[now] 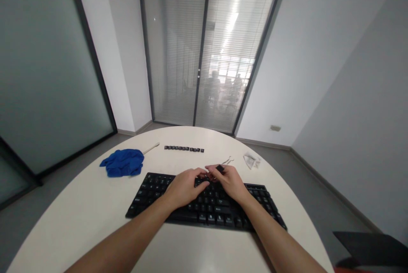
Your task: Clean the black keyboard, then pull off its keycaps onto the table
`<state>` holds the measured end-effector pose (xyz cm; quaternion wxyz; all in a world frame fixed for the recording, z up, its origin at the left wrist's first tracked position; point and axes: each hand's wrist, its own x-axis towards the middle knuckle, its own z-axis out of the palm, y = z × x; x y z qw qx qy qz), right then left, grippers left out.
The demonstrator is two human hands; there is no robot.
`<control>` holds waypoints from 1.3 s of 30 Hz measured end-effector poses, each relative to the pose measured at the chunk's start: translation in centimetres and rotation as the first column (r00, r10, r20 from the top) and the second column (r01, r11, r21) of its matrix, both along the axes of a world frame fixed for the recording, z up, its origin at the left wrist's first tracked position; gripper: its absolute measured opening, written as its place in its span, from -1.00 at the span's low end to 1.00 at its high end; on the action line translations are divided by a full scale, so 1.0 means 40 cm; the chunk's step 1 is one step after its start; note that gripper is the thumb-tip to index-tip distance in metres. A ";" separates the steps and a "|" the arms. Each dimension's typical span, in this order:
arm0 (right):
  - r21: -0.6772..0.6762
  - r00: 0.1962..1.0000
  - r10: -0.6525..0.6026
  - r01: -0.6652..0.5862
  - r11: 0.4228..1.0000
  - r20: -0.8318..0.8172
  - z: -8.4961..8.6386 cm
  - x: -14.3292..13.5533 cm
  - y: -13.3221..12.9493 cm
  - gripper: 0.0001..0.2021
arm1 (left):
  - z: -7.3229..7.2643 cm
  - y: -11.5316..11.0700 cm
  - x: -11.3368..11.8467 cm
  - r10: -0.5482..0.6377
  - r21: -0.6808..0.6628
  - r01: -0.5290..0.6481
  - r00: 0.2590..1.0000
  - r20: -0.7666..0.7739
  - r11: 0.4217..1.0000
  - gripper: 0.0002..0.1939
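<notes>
A black keyboard point(210, 218) lies across the round table in front of me, partly covered by both hands. My left hand point(185, 186) is over its upper middle, thumb and fingers closed towards each other. Whatever is between those fingertips is too small to make out. Close against it, my right hand point(230, 181) is closed, its fingertips meeting the left ones. A keycap puller point(219, 168) appears tucked in the right hand: a small black part shows at the fingers and thin pale wire ends stick out beyond them. Keys beneath the hands are hidden.
Beyond the keyboard, several black keycaps point(181, 148) stand in a row. At the left are a crumpled blue cloth point(124, 163) and a pale-handled brush point(151, 148). A small clear plastic bag point(251, 160) lies right. The white table point(79, 218) has a curved edge.
</notes>
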<state>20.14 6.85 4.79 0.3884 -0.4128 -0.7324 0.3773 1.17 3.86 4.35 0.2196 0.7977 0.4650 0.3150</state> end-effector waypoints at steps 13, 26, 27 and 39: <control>-0.073 0.991 0.013 -0.023 0.997 -0.132 -0.001 0.005 -0.003 -0.69 | -0.004 0.013 -0.003 0.074 -0.059 -0.068 0.992 0.106 0.996 -0.76; -0.034 0.998 0.049 -0.050 0.998 -0.041 0.012 0.021 0.002 -0.74 | -0.010 0.017 -0.005 0.060 -0.075 -0.055 0.996 0.065 0.996 -0.74; -0.025 0.998 0.057 -0.058 0.998 -0.034 0.012 0.021 0.002 -0.74 | -0.010 0.017 -0.006 0.056 -0.078 -0.051 0.997 0.057 0.996 -0.73; 0.006 0.993 0.114 -0.114 0.993 -0.024 0.017 0.022 -0.002 -0.78 | -0.016 0.016 -0.005 0.064 -0.027 -0.065 0.997 -0.046 0.998 -0.70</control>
